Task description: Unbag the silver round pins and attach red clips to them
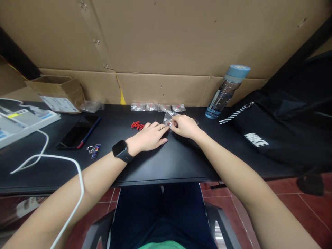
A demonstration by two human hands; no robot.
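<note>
My left hand [149, 136], with a black watch on its wrist, lies flat with its fingers stretched out, the fingertips at a small clear plastic bag [168, 116] that has something red in it. The fingers of my right hand [185, 126] are pinched together at the bag's right side. A bundle of red cord [136, 125] lies just beyond my left hand, partly covered by it. Behind the hands, several small clear packets [150, 107] with red marks stand in a row along the cardboard. Part of a round, clear-looking item shows behind my right hand.
A water bottle [225, 93] leans against the cardboard wall [166, 41]; right of it is a black bag [275, 131]. At the left are a cardboard box [58, 93], a phone [77, 131], a pen [89, 133], a keychain [95, 151], papers [28, 126] and a white cable [58, 156].
</note>
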